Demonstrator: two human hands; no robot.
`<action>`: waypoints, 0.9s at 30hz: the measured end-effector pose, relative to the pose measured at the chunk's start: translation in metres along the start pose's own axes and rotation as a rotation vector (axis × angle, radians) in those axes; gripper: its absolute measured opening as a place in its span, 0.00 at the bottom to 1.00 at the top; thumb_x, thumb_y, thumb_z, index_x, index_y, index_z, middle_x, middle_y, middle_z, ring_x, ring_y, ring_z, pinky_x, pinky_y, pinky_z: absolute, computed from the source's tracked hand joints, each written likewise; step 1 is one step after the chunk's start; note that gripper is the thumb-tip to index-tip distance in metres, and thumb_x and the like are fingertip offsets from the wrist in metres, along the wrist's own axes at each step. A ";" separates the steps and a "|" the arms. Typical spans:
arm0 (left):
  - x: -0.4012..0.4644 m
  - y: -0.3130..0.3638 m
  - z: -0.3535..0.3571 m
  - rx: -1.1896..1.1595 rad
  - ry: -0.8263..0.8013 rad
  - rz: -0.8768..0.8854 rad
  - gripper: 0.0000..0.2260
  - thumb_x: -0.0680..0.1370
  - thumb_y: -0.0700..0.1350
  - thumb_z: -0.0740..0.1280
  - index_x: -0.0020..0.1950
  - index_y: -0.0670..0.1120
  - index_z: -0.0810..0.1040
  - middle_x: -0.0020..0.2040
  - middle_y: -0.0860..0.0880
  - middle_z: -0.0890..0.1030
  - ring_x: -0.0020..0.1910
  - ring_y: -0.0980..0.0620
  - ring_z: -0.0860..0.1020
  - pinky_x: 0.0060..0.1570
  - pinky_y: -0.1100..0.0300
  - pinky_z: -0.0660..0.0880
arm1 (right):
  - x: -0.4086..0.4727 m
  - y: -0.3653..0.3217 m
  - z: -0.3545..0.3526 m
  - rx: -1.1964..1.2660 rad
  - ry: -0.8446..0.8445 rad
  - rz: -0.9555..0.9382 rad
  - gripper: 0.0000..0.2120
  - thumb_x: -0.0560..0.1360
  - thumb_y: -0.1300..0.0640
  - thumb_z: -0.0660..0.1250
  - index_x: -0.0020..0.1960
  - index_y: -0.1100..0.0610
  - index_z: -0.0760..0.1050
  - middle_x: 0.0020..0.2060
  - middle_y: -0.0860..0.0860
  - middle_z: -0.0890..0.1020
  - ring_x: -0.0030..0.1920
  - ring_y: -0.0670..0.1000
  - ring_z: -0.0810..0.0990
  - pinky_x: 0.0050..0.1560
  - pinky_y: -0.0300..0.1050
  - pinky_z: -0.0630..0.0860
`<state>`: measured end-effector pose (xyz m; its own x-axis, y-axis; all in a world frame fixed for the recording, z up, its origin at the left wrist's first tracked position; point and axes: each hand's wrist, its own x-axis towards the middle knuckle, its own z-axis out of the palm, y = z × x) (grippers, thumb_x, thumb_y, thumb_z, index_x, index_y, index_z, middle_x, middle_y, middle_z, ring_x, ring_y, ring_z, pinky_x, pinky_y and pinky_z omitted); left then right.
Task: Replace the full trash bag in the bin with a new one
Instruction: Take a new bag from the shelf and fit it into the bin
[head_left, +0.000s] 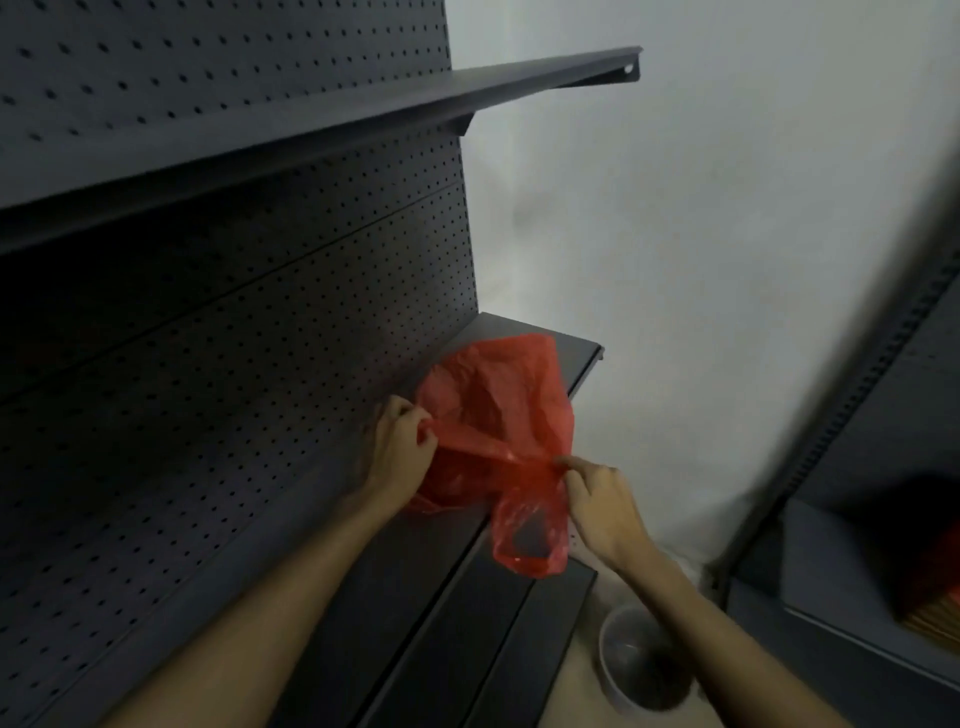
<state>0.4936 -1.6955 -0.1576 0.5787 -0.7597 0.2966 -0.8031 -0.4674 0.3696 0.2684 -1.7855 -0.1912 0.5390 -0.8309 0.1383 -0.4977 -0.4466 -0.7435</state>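
A thin red plastic bag (498, 415) lies crumpled on the dark metal shelf (395, 571) in front of me. My left hand (402, 441) pinches its edge on the left side. My right hand (602, 504) pinches the bag on the right, where a handle loop hangs over the shelf's front edge. The stretch of plastic between my hands is pulled taut. Down on the floor to the right stands a small round bin (641, 662) with a pale rim and a dark inside, partly hidden by my right forearm.
A dark pegboard back panel (234, 338) rises behind the shelf, with another shelf (363, 114) overhead. A white wall (701, 234) fills the right. A second dark shelving unit (857, 545) stands at the far right, leaving a narrow strip of floor by the bin.
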 end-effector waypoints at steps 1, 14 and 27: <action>0.002 0.016 0.005 -0.059 -0.006 0.023 0.08 0.76 0.39 0.67 0.54 0.41 0.82 0.55 0.43 0.76 0.56 0.42 0.74 0.58 0.47 0.72 | 0.000 0.009 -0.013 0.030 0.035 0.047 0.24 0.75 0.47 0.49 0.51 0.56 0.82 0.46 0.58 0.86 0.47 0.59 0.82 0.53 0.53 0.77; -0.011 0.175 0.072 -0.103 -0.029 0.508 0.12 0.82 0.51 0.60 0.61 0.48 0.77 0.55 0.47 0.82 0.45 0.39 0.82 0.43 0.48 0.78 | -0.053 0.109 -0.138 0.113 0.381 0.372 0.12 0.77 0.67 0.59 0.55 0.58 0.77 0.38 0.53 0.82 0.24 0.43 0.81 0.23 0.37 0.77; -0.066 0.215 0.196 -0.236 -0.467 0.229 0.16 0.83 0.55 0.57 0.60 0.49 0.78 0.52 0.43 0.84 0.50 0.38 0.81 0.45 0.51 0.75 | -0.108 0.228 -0.133 0.060 0.330 0.646 0.16 0.76 0.68 0.59 0.61 0.61 0.76 0.52 0.60 0.83 0.45 0.60 0.84 0.49 0.58 0.82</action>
<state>0.2552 -1.8347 -0.2703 0.2259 -0.9741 -0.0090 -0.8163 -0.1943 0.5440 0.0060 -1.8414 -0.2881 -0.0872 -0.9837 -0.1572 -0.6039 0.1777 -0.7770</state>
